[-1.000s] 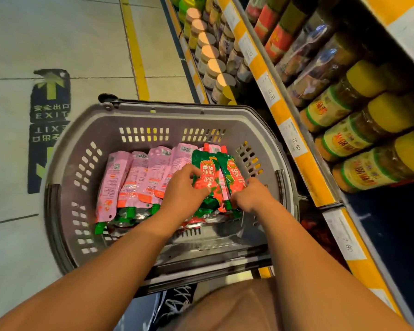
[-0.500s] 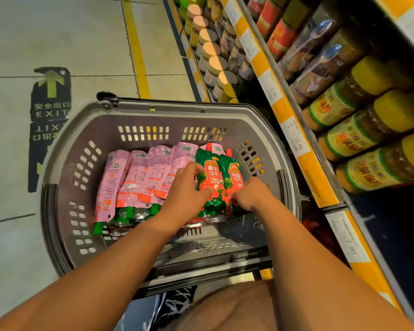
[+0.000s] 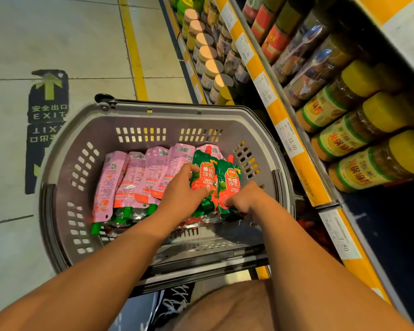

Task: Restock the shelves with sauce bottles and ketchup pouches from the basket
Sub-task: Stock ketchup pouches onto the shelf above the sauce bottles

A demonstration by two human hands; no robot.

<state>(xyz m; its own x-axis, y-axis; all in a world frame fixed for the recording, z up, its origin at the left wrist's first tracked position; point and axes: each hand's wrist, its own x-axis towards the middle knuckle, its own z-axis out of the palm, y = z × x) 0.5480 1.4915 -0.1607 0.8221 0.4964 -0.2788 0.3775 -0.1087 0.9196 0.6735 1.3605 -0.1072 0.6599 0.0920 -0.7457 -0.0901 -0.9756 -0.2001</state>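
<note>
— While both our hands are down in the grey basket (image 3: 65, 168), what have we got hold of?
— Our left hand (image 3: 177, 192) pinches one green ketchup pouch (image 3: 204, 177); our right hand (image 3: 245, 197) pinches the second green pouch (image 3: 230, 185) just beside it.
— And the pink pouches (image 3: 139, 177)?
— Lying in a row left of them, with the shelf jars (image 3: 354, 139) off to our right.
</note>
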